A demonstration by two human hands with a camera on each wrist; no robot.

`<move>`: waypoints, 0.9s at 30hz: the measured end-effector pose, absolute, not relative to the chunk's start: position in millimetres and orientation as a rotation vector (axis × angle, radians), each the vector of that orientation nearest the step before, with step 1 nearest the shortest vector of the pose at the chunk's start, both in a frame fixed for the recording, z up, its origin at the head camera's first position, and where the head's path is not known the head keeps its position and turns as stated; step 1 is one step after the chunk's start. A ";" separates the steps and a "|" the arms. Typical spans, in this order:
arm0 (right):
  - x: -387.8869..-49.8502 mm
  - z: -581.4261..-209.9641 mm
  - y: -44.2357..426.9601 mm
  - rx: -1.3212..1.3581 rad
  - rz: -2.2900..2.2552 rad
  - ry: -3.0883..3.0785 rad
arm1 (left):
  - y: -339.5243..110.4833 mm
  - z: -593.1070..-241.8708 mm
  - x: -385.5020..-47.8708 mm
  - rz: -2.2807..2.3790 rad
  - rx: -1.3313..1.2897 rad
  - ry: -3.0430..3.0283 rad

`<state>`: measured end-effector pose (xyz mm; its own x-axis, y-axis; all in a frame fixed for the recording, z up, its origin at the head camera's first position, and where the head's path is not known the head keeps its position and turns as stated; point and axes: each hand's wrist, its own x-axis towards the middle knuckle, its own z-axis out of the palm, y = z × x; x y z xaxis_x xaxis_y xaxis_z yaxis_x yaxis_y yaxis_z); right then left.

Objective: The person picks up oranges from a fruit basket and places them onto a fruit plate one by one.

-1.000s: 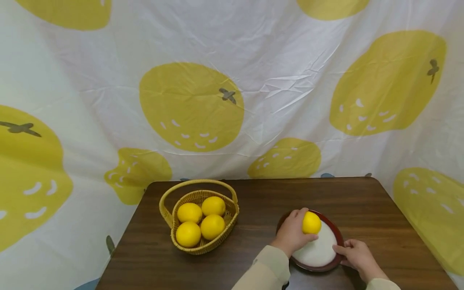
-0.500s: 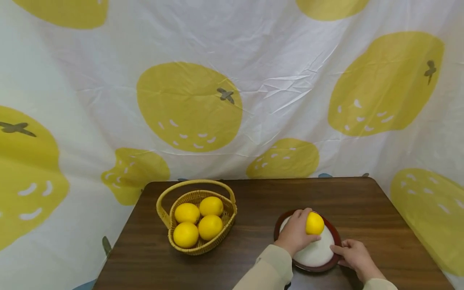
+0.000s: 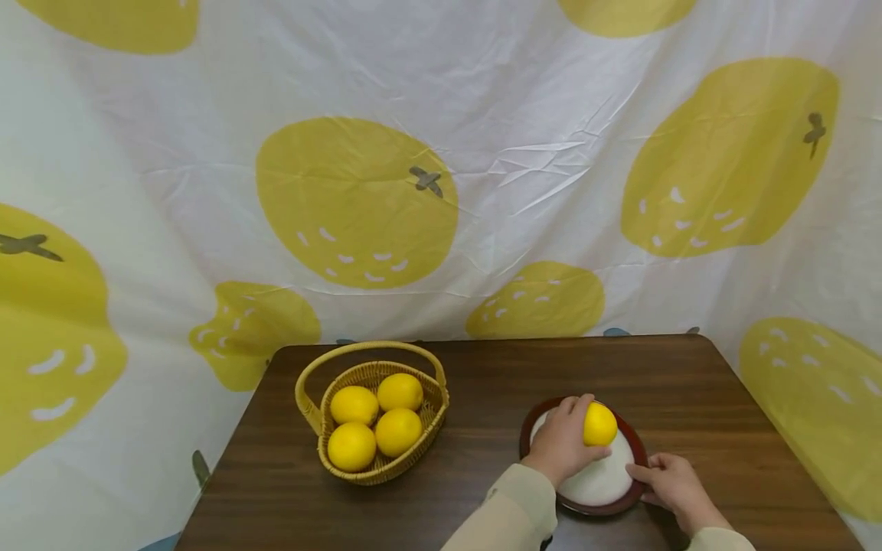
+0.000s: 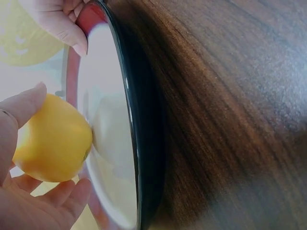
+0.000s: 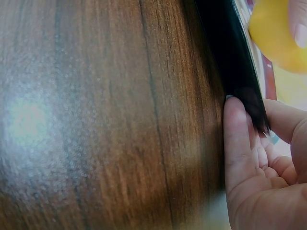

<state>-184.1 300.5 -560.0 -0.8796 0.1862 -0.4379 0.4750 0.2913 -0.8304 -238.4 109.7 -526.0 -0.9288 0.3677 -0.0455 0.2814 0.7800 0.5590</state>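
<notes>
My left hand (image 3: 561, 444) grips a yellow lemon (image 3: 600, 425), thumb on one side and fingers on the other. The lemon is over the white middle of a round plate with a dark red rim (image 3: 635, 440). In the left wrist view the lemon (image 4: 60, 139) appears to meet the plate's white surface (image 4: 108, 110), though I cannot tell whether it bears on it. At the plate's right edge my right hand (image 3: 678, 486) pinches the rim. The right wrist view has the thumb above the dark edge (image 5: 235, 52) and fingers (image 5: 237, 124) beneath it.
A wicker basket (image 3: 430, 428) with an arched handle (image 3: 372, 346) stands to the left on the dark wooden table (image 3: 482, 398), holding several lemons (image 3: 353, 447). Behind the table hangs a white cloth (image 3: 524, 92) printed with large yellow fruit.
The whole head view has shifted slightly left. Against the plate, the lemon and left hand have moved a little to the right. The right hand keeps its hold on the rim.
</notes>
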 end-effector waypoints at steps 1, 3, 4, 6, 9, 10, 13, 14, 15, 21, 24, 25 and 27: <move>-184.3 -559.6 300.4 0.609 -1.621 2.304 | 110.0 -525.8 -238.5 0.850 0.515 2.818; -185.4 -559.5 300.0 0.625 -1.619 2.302 | 110.8 -525.7 -239.0 0.851 0.506 2.819; -185.6 -559.9 300.2 0.618 -1.621 2.304 | 111.1 -525.5 -239.1 0.856 0.500 2.817; -186.3 -560.7 300.2 0.623 -1.623 2.303 | 112.0 -525.9 -239.6 0.872 0.485 2.810; -186.4 -562.0 300.1 0.622 -1.626 2.304 | 113.2 -526.9 -240.3 0.894 0.478 2.795; -186.2 -562.2 300.1 0.620 -1.629 2.307 | 113.6 -527.3 -240.5 0.900 0.480 2.792; -185.4 -561.6 300.1 0.623 -1.634 2.315 | 115.1 -528.6 -241.4 0.906 0.498 2.795; -185.0 -561.6 300.2 0.623 -1.636 2.317 | 115.6 -528.9 -241.6 0.903 0.503 2.801; -184.9 -561.4 300.5 0.627 -1.633 2.317 | 116.1 -529.0 -241.7 0.898 0.508 2.808; -185.4 -560.8 300.1 0.629 -1.622 2.308 | 118.3 -529.9 -241.6 0.868 0.505 2.819; -185.5 -562.0 299.4 0.616 -1.640 2.310 | 119.9 -532.4 -241.5 0.860 0.502 2.804; -185.6 -562.5 299.3 0.617 -1.647 2.311 | 120.6 -533.4 -241.5 0.859 0.501 2.800; -185.7 -563.2 299.7 0.618 -1.653 2.309 | 121.8 -535.0 -241.6 0.854 0.508 2.799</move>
